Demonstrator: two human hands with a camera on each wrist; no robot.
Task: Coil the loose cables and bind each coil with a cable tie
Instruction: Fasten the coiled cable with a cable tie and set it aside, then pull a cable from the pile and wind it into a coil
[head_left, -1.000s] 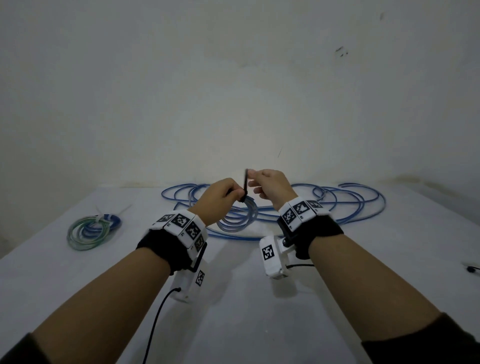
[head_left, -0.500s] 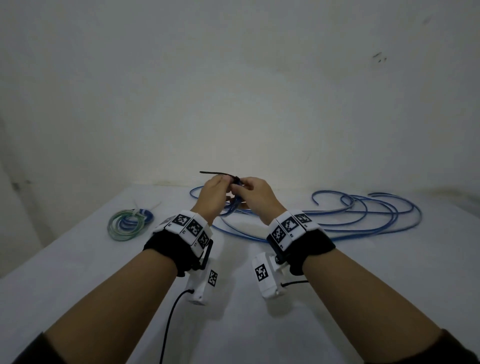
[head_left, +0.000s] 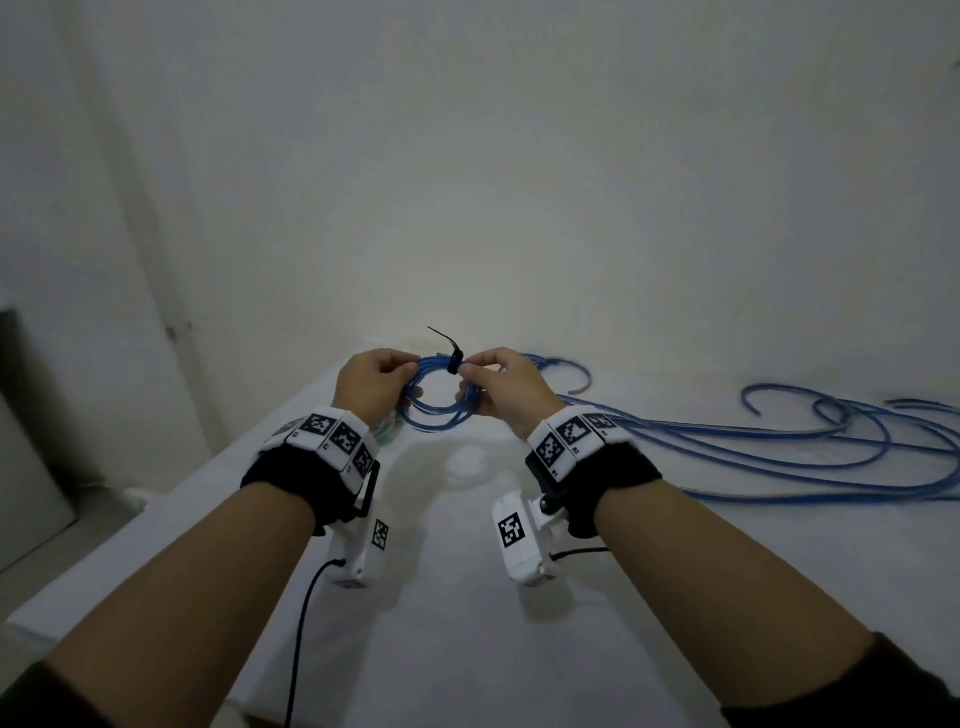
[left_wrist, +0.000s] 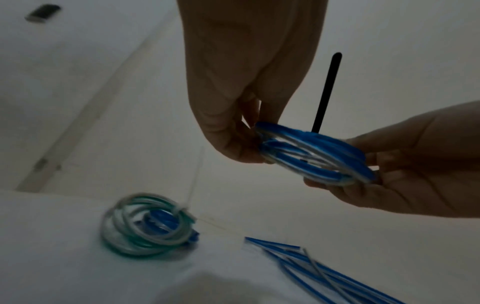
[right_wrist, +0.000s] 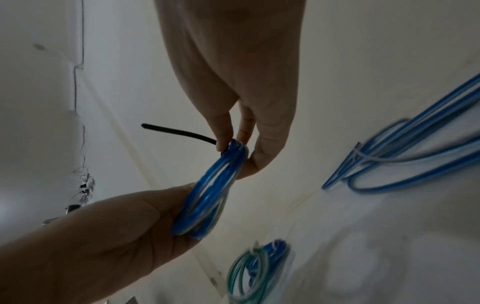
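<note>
Here we see the fingers (left_wrist: 228, 144) of the left hand (head_left: 371, 387) curled around one side of the small blue cable coil (head_left: 439, 397), while the right hand (head_left: 506, 389) pinches the other side, beside the black cable tie (head_left: 453, 358) closed around it. The coil is above the white desk (head_left: 467, 597). A green and blue tied coil (left_wrist: 148, 224) and loose blue cables (head_left: 753, 447) lie on the desk.

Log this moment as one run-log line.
left hand: holds blue coil | right hand: holds coil at black cable tie | loose cables: on table
</note>
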